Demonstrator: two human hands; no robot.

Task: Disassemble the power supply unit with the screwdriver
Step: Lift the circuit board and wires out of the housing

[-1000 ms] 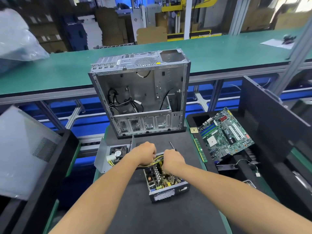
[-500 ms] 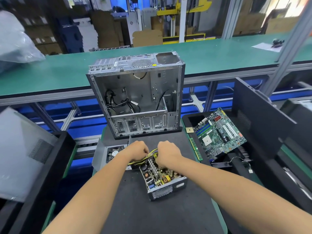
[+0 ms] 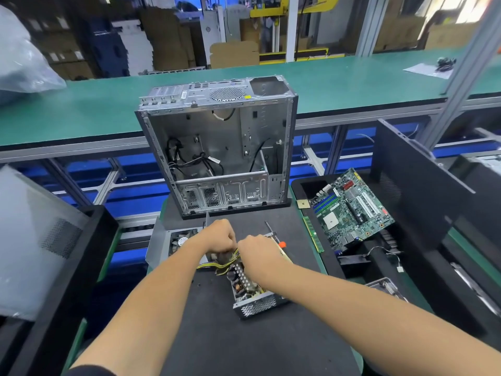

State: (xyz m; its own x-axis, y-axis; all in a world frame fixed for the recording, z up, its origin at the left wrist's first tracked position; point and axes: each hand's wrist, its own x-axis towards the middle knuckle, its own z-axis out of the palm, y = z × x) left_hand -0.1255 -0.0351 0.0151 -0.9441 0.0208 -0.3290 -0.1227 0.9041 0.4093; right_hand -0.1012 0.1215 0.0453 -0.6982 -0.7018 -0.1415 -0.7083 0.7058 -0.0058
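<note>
The opened power supply unit (image 3: 254, 301) lies on the black mat, its circuit board and mesh front wall showing. My left hand (image 3: 218, 237) grips the bundle of yellow and black cables (image 3: 217, 265) at the unit's far end. My right hand (image 3: 259, 257) is curled over the top of the unit, right beside the left hand; what its fingers hold is hidden. The screwdriver (image 3: 273, 236), with an orange mark on its handle, lies on the mat just behind my right hand. The unit's removed metal cover with the fan (image 3: 173, 241) lies to the left.
An empty computer case (image 3: 217, 147) stands upright at the far edge of the mat (image 3: 217, 343). A motherboard (image 3: 349, 210) rests in a black bin on the right, a RAM stick (image 3: 313, 236) beside it. Black bins with side panels flank both sides.
Both hands stayed at the unit's far end, working the cables. The screwdriver's orange-marked handle now shows behind my right hand. The camera shifted slightly.
</note>
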